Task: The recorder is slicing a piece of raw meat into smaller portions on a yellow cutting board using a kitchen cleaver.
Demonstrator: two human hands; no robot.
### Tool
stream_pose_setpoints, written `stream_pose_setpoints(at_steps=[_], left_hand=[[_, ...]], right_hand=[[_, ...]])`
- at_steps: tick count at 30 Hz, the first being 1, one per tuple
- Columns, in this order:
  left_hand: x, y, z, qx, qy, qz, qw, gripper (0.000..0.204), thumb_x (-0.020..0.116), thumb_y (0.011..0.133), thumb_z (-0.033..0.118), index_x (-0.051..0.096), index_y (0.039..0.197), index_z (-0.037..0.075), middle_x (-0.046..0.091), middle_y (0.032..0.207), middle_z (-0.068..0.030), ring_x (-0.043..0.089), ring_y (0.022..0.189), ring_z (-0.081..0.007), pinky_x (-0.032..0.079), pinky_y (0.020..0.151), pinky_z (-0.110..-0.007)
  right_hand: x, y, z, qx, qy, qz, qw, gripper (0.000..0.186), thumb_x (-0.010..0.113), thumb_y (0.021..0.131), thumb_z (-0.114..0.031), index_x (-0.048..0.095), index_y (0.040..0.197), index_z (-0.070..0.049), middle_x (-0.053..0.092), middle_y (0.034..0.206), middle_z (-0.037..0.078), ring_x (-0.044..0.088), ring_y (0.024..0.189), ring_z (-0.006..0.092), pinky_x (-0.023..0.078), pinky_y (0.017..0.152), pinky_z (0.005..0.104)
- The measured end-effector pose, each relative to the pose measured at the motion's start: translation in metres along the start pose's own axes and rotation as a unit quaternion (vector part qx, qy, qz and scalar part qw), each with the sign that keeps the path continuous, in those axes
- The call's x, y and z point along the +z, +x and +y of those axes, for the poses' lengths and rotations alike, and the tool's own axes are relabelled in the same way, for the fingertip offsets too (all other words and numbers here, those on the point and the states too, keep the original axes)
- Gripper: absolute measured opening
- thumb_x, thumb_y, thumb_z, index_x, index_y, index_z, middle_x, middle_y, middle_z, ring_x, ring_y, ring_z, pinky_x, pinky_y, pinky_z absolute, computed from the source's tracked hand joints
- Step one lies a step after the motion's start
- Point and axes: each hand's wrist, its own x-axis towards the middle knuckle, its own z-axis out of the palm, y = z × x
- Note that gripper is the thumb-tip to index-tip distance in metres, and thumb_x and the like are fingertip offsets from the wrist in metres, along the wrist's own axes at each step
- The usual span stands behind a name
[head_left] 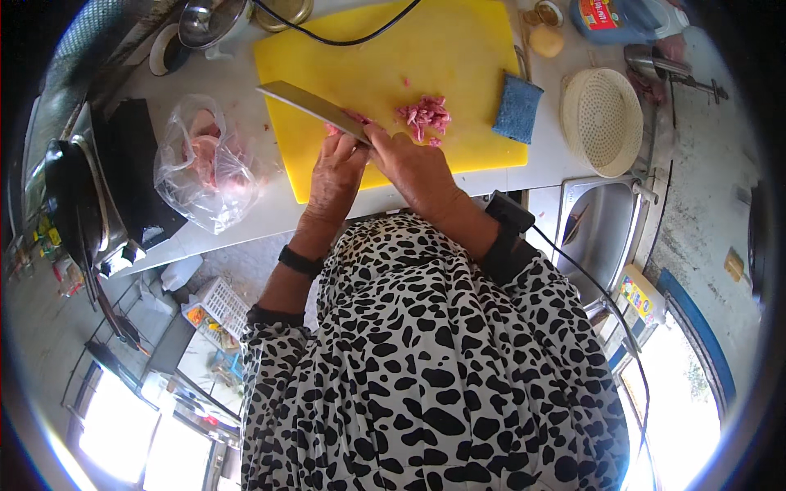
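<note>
My right hand (419, 170) is wrapped round the handle of a kitchen cleaver (307, 104), whose wide blade points to the far left over a yellow cutting board (327, 53). Just below the blade, my left hand (336, 173) has its fingers curled on a piece of raw meat (357, 117), pressed against the board. Most of that piece is hidden by the blade and fingers. A small heap of cut pink meat (426, 116) lies on the board, right of the cleaver. Left of the board sits a clear plastic bag (214, 184) with more raw meat inside.
On the board's right edge lies a blue sponge (518, 106). Beyond it stand a cream woven basket (603, 123) and a steel sink (602, 233). A black cable (352, 41) crosses the board's far edge. A black wok (74, 196) is at the far left.
</note>
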Motion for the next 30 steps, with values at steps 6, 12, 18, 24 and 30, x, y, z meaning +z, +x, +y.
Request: stream_pose_setpoints(at_steps=[6, 12, 18, 24, 30], left_hand=[[-0.012, -0.008, 0.005, -0.007, 0.08, 0.025, 0.996, 0.029, 0.075, 0.081, 0.019, 0.068, 0.109, 0.014, 0.057, 0.119, -0.0039, 0.054, 0.11, -0.0277, 0.046, 0.09, -0.044], [-0.005, -0.003, -0.002, -0.018, 0.089, 0.071, 0.993, 0.024, 0.077, 0.081, 0.021, 0.068, 0.103, 0.016, 0.058, 0.119, -0.0047, 0.055, 0.108, -0.028, 0.046, 0.088, -0.045], [0.001, 0.006, -0.001, -0.051, -0.017, 0.061, 0.997, 0.027, 0.077, 0.08, 0.012, 0.069, 0.106, 0.012, 0.057, 0.119, -0.0095, 0.057, 0.103, -0.0304, 0.053, 0.083, -0.044], [0.002, 0.007, -0.009, -0.122, -0.161, 0.083, 0.976, 0.032, 0.073, 0.078, 0.001, 0.069, 0.11, 0.009, 0.06, 0.116, -0.0098, 0.061, 0.105, -0.0342, 0.055, 0.086, -0.043], [-0.003, 0.011, -0.019, -0.069, -0.095, 0.06, 0.991, 0.035, 0.072, 0.077, -0.001, 0.068, 0.111, 0.008, 0.064, 0.117, -0.0114, 0.06, 0.111, -0.0352, 0.054, 0.093, -0.042]], right_hand=[[-0.052, -0.021, 0.032, 0.047, 0.073, -0.076, 0.993, 0.031, 0.06, 0.096, -0.029, 0.053, 0.119, -0.01, 0.068, 0.088, 0.018, 0.069, 0.079, 0.0364, 0.055, 0.065, 0.0483], [-0.07, -0.026, 0.035, 0.129, 0.05, -0.04, 0.99, 0.038, 0.06, 0.097, -0.034, 0.054, 0.129, -0.013, 0.07, 0.092, 0.017, 0.068, 0.087, 0.0379, 0.055, 0.072, 0.0497], [-0.071, -0.042, 0.025, 0.022, 0.075, -0.099, 0.992, 0.043, 0.06, 0.097, -0.032, 0.052, 0.136, -0.016, 0.068, 0.09, 0.016, 0.068, 0.08, 0.0355, 0.054, 0.066, 0.0486], [-0.084, -0.05, 0.024, -0.002, -0.011, -0.126, 0.992, 0.047, 0.063, 0.096, -0.032, 0.052, 0.139, -0.018, 0.063, 0.082, 0.011, 0.066, 0.07, 0.0327, 0.055, 0.06, 0.045], [-0.085, -0.044, 0.027, -0.006, -0.05, -0.148, 0.988, 0.047, 0.063, 0.096, -0.03, 0.051, 0.14, -0.018, 0.062, 0.083, 0.011, 0.066, 0.069, 0.0325, 0.055, 0.059, 0.0439]])
